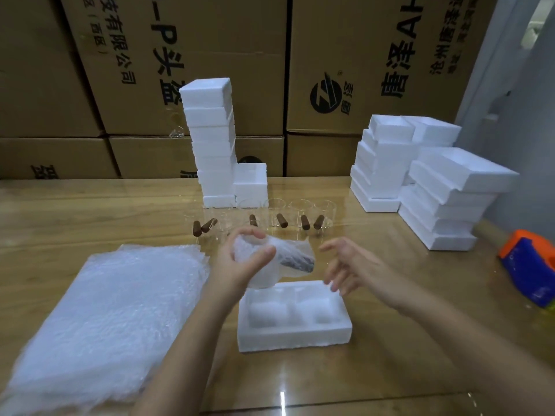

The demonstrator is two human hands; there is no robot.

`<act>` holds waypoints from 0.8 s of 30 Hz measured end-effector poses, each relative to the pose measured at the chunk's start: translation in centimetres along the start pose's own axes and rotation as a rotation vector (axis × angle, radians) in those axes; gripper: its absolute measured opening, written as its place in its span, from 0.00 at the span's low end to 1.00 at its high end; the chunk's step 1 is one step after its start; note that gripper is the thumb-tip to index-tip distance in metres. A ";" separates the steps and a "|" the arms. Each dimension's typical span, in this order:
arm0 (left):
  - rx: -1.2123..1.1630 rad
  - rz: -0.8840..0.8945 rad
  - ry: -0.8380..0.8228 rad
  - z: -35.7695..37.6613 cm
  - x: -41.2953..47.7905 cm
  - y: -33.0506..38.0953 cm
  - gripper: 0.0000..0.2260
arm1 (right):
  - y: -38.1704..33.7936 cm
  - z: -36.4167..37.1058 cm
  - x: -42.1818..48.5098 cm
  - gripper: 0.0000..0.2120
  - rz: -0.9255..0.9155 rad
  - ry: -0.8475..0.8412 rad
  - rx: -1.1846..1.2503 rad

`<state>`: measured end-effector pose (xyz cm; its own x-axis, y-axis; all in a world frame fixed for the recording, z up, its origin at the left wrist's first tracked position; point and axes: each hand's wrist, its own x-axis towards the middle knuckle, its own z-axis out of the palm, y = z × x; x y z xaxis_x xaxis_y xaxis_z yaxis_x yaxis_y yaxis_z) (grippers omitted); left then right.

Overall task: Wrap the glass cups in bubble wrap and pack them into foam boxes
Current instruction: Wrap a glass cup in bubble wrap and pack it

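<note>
While left grip (237, 265) clasps wrapped cup (289, 259) over foam box (294, 340), right grip (354, 268) open, apart beside.

Left hand (240, 259) gripping wrapped cup (279, 261) — foam box (295, 333) below

Stock on surface (375, 295):
- Bare cups (304, 222), brown handles: six countable, one row.
- Wrapped cup (270, 262): one.
- Open foam box (294, 337), two wells: one.
- Foam stacks: five; one tall (213, 139), one short (250, 184), three at right (381, 163) (432, 130) (444, 199).
- Bubble wrap pile (105, 310): one.
- Tape dispenser (528, 265): one.
</note>
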<state>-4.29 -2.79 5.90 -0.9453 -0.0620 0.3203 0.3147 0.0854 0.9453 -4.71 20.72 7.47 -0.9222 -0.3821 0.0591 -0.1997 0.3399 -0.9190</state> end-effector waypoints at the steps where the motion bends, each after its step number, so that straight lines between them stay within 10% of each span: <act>1: 0.038 0.006 -0.017 0.5 -0.1 -0.1 0.14 | -0.6 1.1 0.2 0.22 0.027 -0.028 0.067; 10: 0.198 0.026 -0.273 1.7 0.7 -2.0 0.39 | 1.5 5.0 2.8 0.23 0.051 0.278 -0.074; 15: -0.010 -0.111 0.073 0.5 -0.1 -3.9 0.28 | 2.6 5.8 2.5 0.20 -0.006 0.327 -0.334; 24: -0.146 -0.279 0.030 0.7 -1.5 -6.4 0.27 | 2.7 8.7 2.8 0.15 0.011 0.154 -0.609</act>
<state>-4.92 -2.56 -0.66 -0.9946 -0.0924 0.0470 0.0547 -0.0825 0.9951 -4.89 13.08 1.79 -0.9532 -0.2634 0.1482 -0.3013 0.7891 -0.5353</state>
